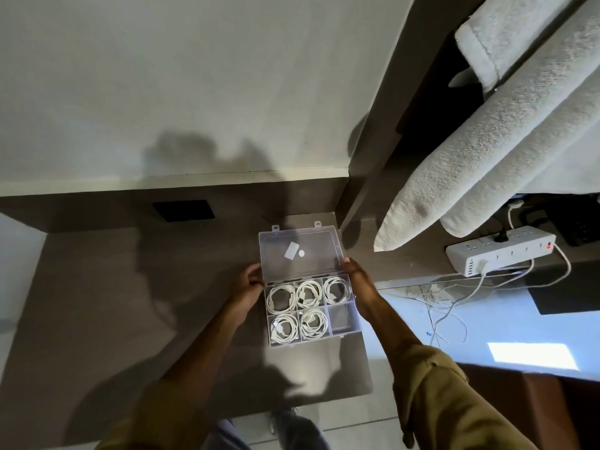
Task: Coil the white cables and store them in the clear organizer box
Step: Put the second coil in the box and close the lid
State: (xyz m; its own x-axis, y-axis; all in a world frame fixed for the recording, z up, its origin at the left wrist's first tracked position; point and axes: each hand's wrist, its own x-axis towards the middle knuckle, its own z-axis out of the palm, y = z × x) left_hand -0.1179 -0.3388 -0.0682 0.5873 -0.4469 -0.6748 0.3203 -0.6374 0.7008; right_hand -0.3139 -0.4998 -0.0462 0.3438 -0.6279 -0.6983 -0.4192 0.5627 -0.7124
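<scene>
The clear organizer box (341,319) sits on the brown desk, its six compartments facing up. Several coiled white cables (310,294) fill five of them; the front right compartment holds nothing. The clear lid (300,253) stands raised at the back, with a white sticker on it. My left hand (248,287) grips the lid's left edge near the hinge. My right hand (358,282) holds the lid's right edge, thumb on the rim.
The brown desk (130,303) runs left and toward me. A white power strip (500,251) with plugged leads lies at right, loose white wires (444,306) trailing below it. Rolled pale fabric (487,141) hangs over the right side. A black wall plate (183,210) is behind.
</scene>
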